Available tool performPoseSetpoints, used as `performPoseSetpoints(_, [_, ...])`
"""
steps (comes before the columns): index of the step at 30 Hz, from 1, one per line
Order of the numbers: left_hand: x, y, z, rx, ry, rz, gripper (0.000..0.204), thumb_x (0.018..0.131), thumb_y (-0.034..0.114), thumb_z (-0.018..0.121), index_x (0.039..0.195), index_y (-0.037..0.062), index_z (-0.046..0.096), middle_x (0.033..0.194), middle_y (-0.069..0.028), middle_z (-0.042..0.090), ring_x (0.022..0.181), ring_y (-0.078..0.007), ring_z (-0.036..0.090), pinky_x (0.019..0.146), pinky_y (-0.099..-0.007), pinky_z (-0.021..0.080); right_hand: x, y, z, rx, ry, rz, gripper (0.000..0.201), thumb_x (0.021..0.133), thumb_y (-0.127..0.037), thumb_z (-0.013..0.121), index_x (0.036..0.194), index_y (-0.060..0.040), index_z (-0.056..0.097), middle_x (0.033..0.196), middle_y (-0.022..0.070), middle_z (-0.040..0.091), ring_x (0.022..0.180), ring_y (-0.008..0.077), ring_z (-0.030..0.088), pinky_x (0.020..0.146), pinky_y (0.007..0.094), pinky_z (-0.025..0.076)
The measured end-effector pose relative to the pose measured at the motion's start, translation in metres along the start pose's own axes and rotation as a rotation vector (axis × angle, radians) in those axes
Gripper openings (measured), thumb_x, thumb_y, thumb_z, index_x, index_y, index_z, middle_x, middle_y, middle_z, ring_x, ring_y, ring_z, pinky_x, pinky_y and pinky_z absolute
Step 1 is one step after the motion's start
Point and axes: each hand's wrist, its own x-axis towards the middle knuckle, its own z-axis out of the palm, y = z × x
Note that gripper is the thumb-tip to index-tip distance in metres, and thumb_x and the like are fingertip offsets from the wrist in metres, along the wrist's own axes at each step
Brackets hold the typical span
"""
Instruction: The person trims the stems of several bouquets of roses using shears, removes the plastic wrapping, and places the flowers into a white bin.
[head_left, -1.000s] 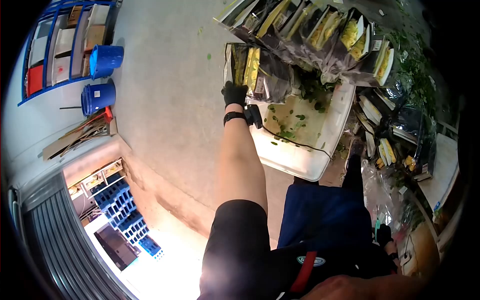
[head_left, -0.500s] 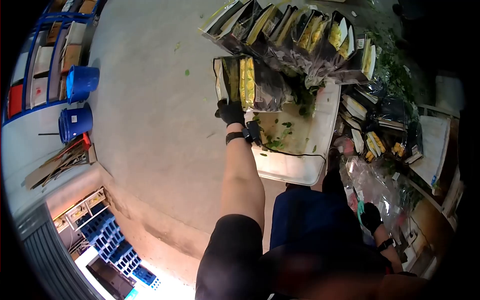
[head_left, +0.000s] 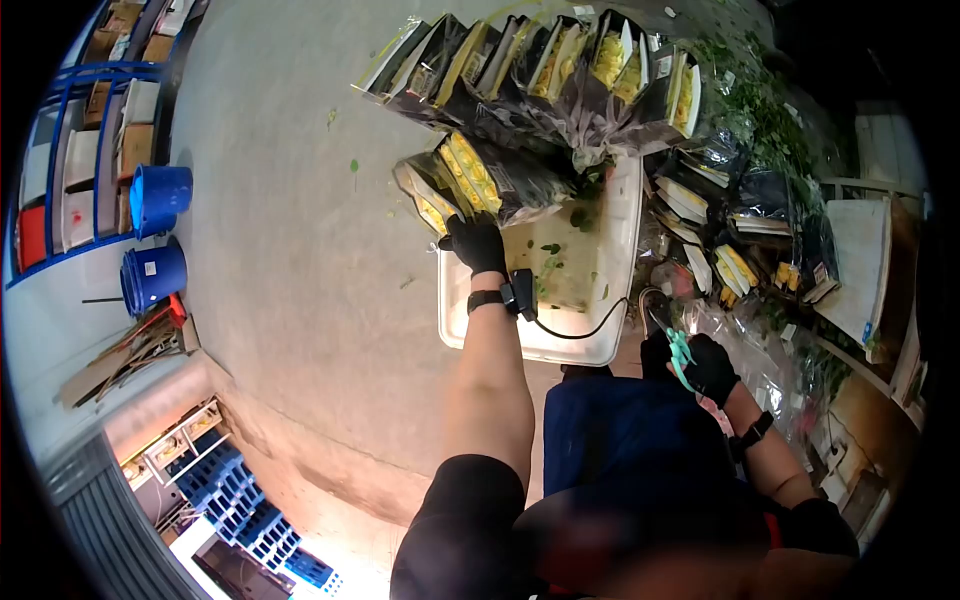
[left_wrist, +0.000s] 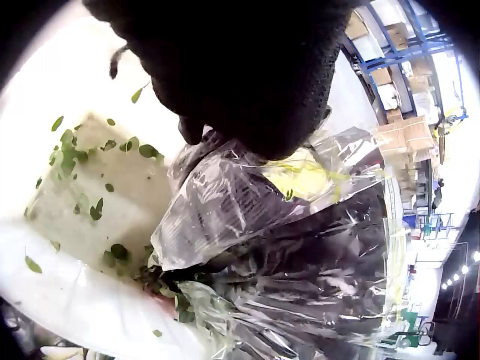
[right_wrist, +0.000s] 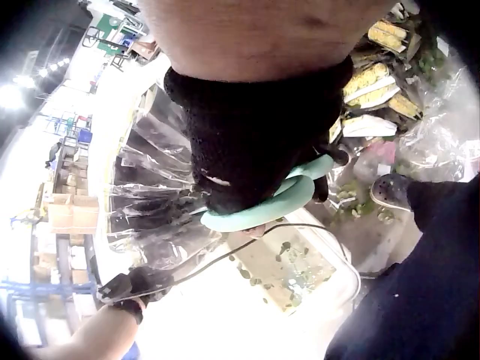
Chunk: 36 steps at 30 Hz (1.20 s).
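Observation:
In the head view, my black-gloved left hand [head_left: 475,245] grips the near edge of a wrapped bunch of yellow flowers [head_left: 472,172]. The bunch lies tilted, its pale card edges towards the left, over the end of a white tub [head_left: 628,215]. The left wrist view shows the clear and dark plastic wrap [left_wrist: 217,206] just below the glove. My right hand [head_left: 712,372], also gloved, holds scissors [head_left: 682,352] with mint-green handles near my lap. The handle loops [right_wrist: 262,214] show around the glove in the right wrist view; the blades are hidden.
A row of similar wrapped bunches [head_left: 545,75] stands behind the tub. More bunches [head_left: 735,270] and crumpled clear plastic [head_left: 765,350] lie at the right. Loose leaves [head_left: 550,260] are scattered in the tub. Blue buckets [head_left: 160,200] stand by a shelf at the left.
My left hand has moved down and right relative to the bunch, which has turned and tilted. My right hand has risen with the scissors from the lower right towards the tub.

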Motion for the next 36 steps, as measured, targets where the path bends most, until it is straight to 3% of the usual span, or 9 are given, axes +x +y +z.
performPoseSetpoints(5, [-0.052,0.015,-0.003,0.038,0.045,0.062,0.037,0.073,0.021,0.064,0.1,-0.0025,0.051,0.089,-0.0316,0.051,0.085,-0.0436,0.05,0.074,-0.0455,0.042,0.053,-0.001,0.001,0.501,-0.02,0.049,0.029,0.076,-0.026,0.071,0.089,-0.0051,0.057,0.075,0.007,0.057,0.07,0.0216,0.058,0.068,0.0345,0.048])
performPoseSetpoints(6, [-0.066,0.005,0.002,0.305,0.044,0.307,0.037,0.074,0.022,0.063,0.099,-0.0031,0.051,0.088,-0.0321,0.051,0.084,-0.0437,0.05,0.075,-0.0453,0.042,0.075,-0.005,0.003,0.545,0.013,0.033,0.029,0.074,-0.028,0.072,0.085,-0.006,0.057,0.071,0.0067,0.056,0.067,0.0209,0.057,0.064,0.035,0.046])
performPoseSetpoints(8, [-0.106,0.019,0.0,0.069,0.013,0.013,0.032,0.076,0.023,0.061,0.095,-0.0007,0.051,0.09,-0.0253,0.051,0.081,-0.0433,0.052,0.07,-0.0478,0.044,0.121,-0.015,0.006,0.624,0.081,-0.011,0.03,0.071,-0.031,0.075,0.076,-0.0076,0.056,0.064,0.006,0.054,0.061,0.0195,0.056,0.055,0.0359,0.042])
performPoseSetpoints(13, [-0.173,0.05,-0.008,-0.051,-0.131,-0.029,0.03,0.074,0.029,0.066,0.089,0.0075,0.05,0.089,-0.0189,0.048,0.083,-0.0392,0.052,0.07,-0.047,0.043,0.191,-0.094,-0.02,0.493,0.042,-0.04,0.039,0.067,-0.028,0.077,0.085,-0.0044,0.053,0.076,0.0119,0.055,0.07,0.0228,0.055,0.064,0.0347,0.044])
performPoseSetpoints(18, [-0.187,0.058,-0.003,0.032,-0.202,-0.093,0.041,0.072,0.04,0.071,0.078,0.0023,0.054,0.078,-0.0147,0.053,0.073,-0.0316,0.057,0.061,-0.0417,0.046,0.216,-0.056,0.028,0.418,0.189,0.064,0.027,0.074,-0.017,0.063,0.096,-0.0039,0.055,0.092,0.0183,0.059,0.085,0.0345,0.058,0.072,0.0387,0.046])
performPoseSetpoints(25, [-0.17,0.036,-0.008,-0.62,-0.562,-0.759,0.032,0.08,0.026,0.069,0.091,-0.0026,0.062,0.079,-0.0081,0.059,0.051,-0.0184,0.06,0.04,-0.028,0.048,0.225,-0.05,0.051,0.298,0.247,-0.044,0.019,0.076,-0.013,0.062,0.092,-0.0043,0.056,0.085,0.0182,0.059,0.08,0.038,0.057,0.068,0.0396,0.046])
performPoseSetpoints(27, [-0.181,-0.018,0.01,-0.15,-0.511,0.184,0.037,0.08,0.024,0.07,0.098,-0.0048,0.058,0.082,-0.0078,0.06,0.059,-0.0191,0.063,0.047,-0.0291,0.052,0.226,-0.054,0.055,0.319,0.274,-0.061,0.018,0.076,-0.014,0.062,0.091,-0.0042,0.056,0.082,0.0179,0.06,0.079,0.0389,0.057,0.067,0.0401,0.046])
performPoseSetpoints(35, [-0.205,0.012,0.015,-0.998,-0.583,-0.891,0.035,0.076,0.022,0.073,0.1,0.0001,0.06,0.084,-0.0119,0.064,0.064,-0.0227,0.064,0.054,-0.032,0.052,0.217,-0.055,0.037,0.373,0.258,-0.135,0.011,0.079,-0.008,0.06,0.087,-0.0021,0.056,0.08,0.0177,0.061,0.074,0.0341,0.06,0.064,0.0373,0.047])
performPoseSetpoints(36, [-0.216,-0.001,0.022,-0.783,-0.622,-0.475,0.036,0.075,0.024,0.074,0.101,0.0031,0.06,0.083,-0.0131,0.065,0.064,-0.0262,0.063,0.055,-0.0352,0.051,0.213,-0.055,0.036,0.39,0.244,-0.147,0.014,0.078,-0.008,0.06,0.091,-0.0024,0.057,0.082,0.0171,0.062,0.076,0.0337,0.06,0.065,0.0367,0.047])
